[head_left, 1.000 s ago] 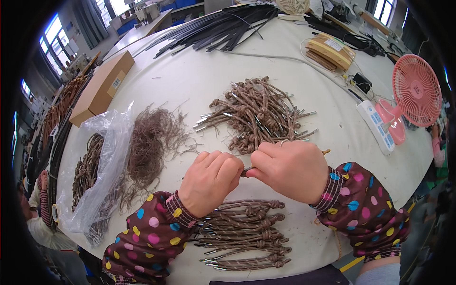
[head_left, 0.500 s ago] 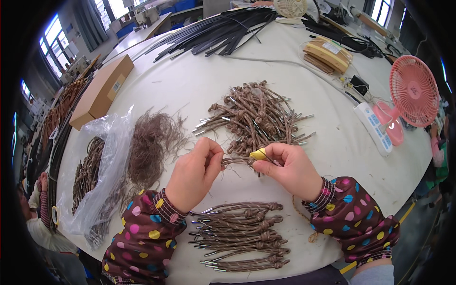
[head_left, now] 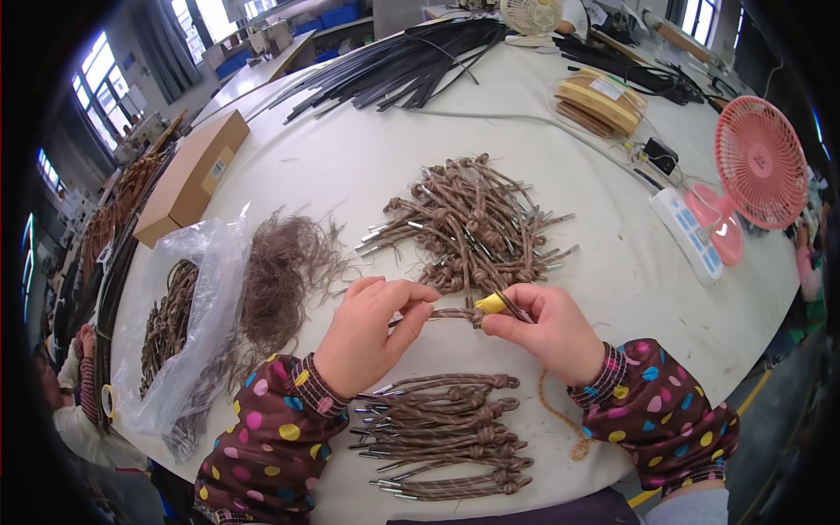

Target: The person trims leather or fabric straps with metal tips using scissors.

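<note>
A short brown cord with a knot (head_left: 478, 317) is stretched level between my hands over the table. My right hand (head_left: 553, 332) is closed on its knotted end, with a small yellow piece (head_left: 491, 304) at the index finger; I cannot tell what that piece is. The thumb and forefinger of my left hand (head_left: 372, 337) pinch the other end, which they partly hide. Beyond my hands lies a tangled pile of knotted cords (head_left: 477, 223) with metal tips. Nearer to me, several similar cords (head_left: 446, 433) lie in a row, knots to the right.
At left are a clear plastic bag (head_left: 206, 289) of cords, loose brown fibres (head_left: 284, 280) and a cardboard box (head_left: 192, 179). A pink fan (head_left: 759, 162) and white power strip (head_left: 687, 234) stand at right. Black strips (head_left: 385, 70) lie at the far side. Another person's hand (head_left: 86, 339) shows at far left.
Both hands have come slightly nearer to me with the cord. My left fingers have shifted and straightened somewhat, while my right hand keeps its grip on the knotted end.
</note>
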`<action>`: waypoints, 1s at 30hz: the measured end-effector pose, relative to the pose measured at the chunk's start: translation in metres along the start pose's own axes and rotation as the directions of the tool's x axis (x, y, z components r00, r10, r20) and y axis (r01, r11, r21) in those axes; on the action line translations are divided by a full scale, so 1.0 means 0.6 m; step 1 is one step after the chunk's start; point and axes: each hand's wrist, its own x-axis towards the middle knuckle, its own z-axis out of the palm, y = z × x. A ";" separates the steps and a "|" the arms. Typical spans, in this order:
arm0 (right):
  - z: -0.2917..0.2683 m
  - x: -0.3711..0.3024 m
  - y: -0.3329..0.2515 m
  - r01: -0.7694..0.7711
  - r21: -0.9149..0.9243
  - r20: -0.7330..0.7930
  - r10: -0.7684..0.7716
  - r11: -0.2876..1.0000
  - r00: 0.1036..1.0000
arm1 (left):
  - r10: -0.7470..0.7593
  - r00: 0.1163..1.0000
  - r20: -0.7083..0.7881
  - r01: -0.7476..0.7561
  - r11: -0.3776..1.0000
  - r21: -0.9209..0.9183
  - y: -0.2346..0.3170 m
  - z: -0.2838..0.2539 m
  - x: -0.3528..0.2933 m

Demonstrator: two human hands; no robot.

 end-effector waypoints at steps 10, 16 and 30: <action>0.000 -0.002 0.001 0.119 -0.024 -0.076 -0.121 0.993 0.990 | -0.211 0.952 0.224 0.288 0.868 -0.405 -0.028 -0.001 0.000; -0.008 -0.011 -0.007 0.085 0.116 -0.083 -0.076 0.990 0.994 | -0.174 0.976 0.128 0.205 0.933 -0.295 -0.057 -0.007 -0.001; -0.025 -0.058 0.012 0.214 -0.157 0.411 -0.133 0.964 0.902 | 0.040 0.992 -0.117 0.004 0.937 0.350 0.004 0.047 0.066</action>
